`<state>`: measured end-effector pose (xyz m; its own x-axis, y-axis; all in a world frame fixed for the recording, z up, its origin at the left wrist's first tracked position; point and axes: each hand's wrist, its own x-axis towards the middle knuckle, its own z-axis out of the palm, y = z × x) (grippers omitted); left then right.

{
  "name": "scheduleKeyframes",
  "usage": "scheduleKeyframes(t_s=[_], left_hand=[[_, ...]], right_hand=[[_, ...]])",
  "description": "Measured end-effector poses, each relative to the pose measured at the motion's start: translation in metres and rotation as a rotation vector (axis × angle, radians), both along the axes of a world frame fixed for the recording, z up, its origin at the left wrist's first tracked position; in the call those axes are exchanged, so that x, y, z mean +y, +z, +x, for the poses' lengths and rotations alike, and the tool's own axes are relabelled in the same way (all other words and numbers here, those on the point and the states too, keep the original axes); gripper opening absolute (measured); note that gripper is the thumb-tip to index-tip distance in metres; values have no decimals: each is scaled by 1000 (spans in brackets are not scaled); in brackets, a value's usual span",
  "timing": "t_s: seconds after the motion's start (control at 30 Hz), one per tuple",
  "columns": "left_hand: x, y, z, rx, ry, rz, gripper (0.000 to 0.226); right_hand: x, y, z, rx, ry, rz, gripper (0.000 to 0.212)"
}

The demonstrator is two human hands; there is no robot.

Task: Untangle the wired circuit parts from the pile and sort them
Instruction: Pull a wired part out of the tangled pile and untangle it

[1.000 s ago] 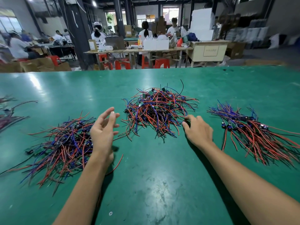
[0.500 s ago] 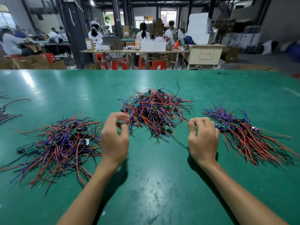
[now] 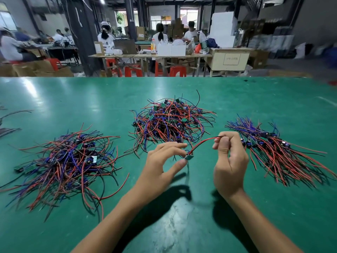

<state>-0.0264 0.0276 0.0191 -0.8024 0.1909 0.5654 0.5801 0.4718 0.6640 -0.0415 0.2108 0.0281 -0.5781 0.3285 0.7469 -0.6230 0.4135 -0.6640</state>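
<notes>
One wired part [image 3: 189,156] is up off the desk [image 3: 182,225], held between the two hands in front of the middle pile [image 3: 171,121]. The left hand [image 3: 162,167] pinches its small green board between thumb and fingertips; the right hand [image 3: 230,161] is curled round the far end of its red and black wires [image 3: 204,142], drawing them out in a shallow arc. It looks clear of the tangle, so the step in hand seems to be straightening the leads of a freed piece. Next comes the sorting: probably laying it on the combed pile [image 3: 277,152] just right of the right hand, boards together and wires running the same way. The looser heap [image 3: 67,157] lies to the left.
</notes>
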Motion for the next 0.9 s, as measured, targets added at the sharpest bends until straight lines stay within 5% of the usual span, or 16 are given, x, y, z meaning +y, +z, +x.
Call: scheduleKeyframes(t_s=[0.13,0.33,0.57,0.9], left_hand=[[2,7,3,-88,-38,216,13],[1,14,8,81,-36,259,6],[-18,8,-1,241,192,-141,5],[-23,3,-4,187,199,-195,8]], right_hand=[[6,3,-3,11,-49,-19,19],[10,3,-5,-19,-110,69,22],[15,-10,-16,-256,-144,265,23],[22,-18,-21,-384,-175,358,26]])
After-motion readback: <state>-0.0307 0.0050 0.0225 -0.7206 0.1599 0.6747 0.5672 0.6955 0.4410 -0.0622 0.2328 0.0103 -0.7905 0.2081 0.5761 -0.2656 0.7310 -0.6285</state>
